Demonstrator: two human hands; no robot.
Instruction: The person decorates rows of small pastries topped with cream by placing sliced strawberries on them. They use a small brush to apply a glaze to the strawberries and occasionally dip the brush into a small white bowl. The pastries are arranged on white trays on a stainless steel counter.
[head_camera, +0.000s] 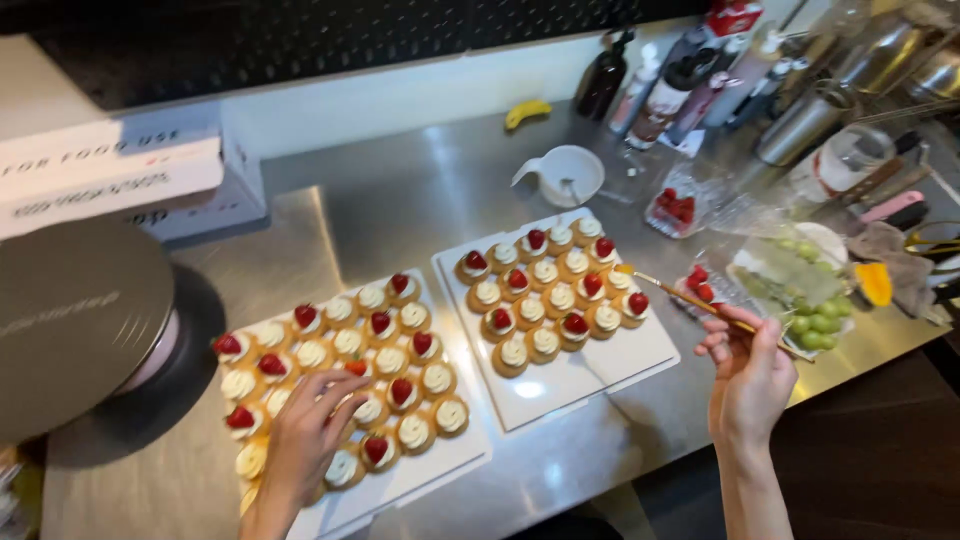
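Glossy strawberry halves (306, 315) on piped cream tartlets (414, 430)

- A brushed stainless-steel counter (400, 200) fills most of the frame and mirrors soft overhead light in pale patches.
- Along the top edge runs a dark perforated panel (300, 40), with a white wall strip (400, 105) just below it.
- At the lower right, past the counter's edge, lies a dark brown floor (880, 450).
- The upper right corner is crowded with bottles (680, 80) and metal vessels (810, 120).

place: likely pastry kitchen | steel counter (400, 200) | tartlet trays (600, 375) | sauce bottles (665, 95)
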